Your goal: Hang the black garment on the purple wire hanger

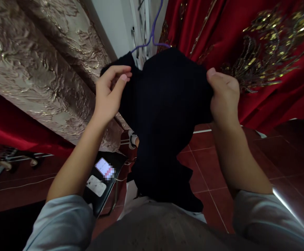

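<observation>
A black or very dark navy garment (167, 94) hangs from a purple hanger (152, 41) in front of me, its lower part draping down toward my lap. My left hand (111, 89) is at the garment's left shoulder, thumb and fingertips brought together on the dark cloth. On the opposite side, my right hand (224, 94) grips the garment's edge, thumb on top and fingers folded around it. The cloth spreads between both hands. Its dark colour hides the seams and most folds.
Red drapery with gold sequins (266, 45) hangs on the right, embossed beige fabric (52, 69) on the left. A black stool (116, 162) below carries a lit phone (103, 166) and a white patterned object (96, 185). A foot (133, 140) shows behind the garment, above red floor tiles (201, 174).
</observation>
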A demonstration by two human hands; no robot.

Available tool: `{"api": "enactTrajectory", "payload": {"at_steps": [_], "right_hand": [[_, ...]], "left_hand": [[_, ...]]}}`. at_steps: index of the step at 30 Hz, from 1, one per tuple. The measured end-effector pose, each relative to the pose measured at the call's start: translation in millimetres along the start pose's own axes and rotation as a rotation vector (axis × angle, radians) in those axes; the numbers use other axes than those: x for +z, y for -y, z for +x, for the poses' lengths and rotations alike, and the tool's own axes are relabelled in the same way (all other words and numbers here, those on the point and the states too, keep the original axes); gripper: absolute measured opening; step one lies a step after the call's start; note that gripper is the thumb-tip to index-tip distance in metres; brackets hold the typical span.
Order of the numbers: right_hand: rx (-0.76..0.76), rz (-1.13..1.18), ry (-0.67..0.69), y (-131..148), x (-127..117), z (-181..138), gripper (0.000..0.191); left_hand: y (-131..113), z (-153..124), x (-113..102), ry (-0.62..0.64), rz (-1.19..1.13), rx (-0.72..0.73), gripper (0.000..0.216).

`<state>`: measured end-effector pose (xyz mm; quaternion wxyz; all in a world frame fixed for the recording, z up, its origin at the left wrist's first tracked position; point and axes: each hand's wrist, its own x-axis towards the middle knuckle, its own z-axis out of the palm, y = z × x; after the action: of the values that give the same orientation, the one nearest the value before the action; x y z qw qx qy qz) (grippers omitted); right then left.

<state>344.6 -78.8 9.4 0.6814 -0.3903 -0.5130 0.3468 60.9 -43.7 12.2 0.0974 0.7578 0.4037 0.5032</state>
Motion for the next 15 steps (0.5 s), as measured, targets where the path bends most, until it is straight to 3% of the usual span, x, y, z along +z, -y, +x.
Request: {"api": "enactTrajectory", "payload": {"at_steps": [3,5,7,10,12,15], "right_hand": [[-0.001,0.063,-0.096,3,8,-6,0.036],[-0.042,0.034,-0.043,5,11,-17,0.031],[-0.100,-0.105,0.182,5,14,-35,0.027],[-0.140,-0.311,0.681,-2,22,-66,0.029],[-0.134,-0.327,0.938,-12,30,-80,0.032],[-0.031,-0.254,1.037,-32,37,-82,0.025]], "left_hand": [[-6,-2,-2,0.016,-0.133,-0.039,0.028],[-10,-4,-5,0.037,-0.202,-0.083,0.027],[-16,-7,-8,0.061,-0.275,-0.143,0.031],[-25,-16,-10,0.171,-0.347,-0.258,0.042],[-28,-25,-10,0.244,-0.345,-0.320,0.042],[-27,-43,-14,0.313,-0.430,-0.438,0.029]]}}
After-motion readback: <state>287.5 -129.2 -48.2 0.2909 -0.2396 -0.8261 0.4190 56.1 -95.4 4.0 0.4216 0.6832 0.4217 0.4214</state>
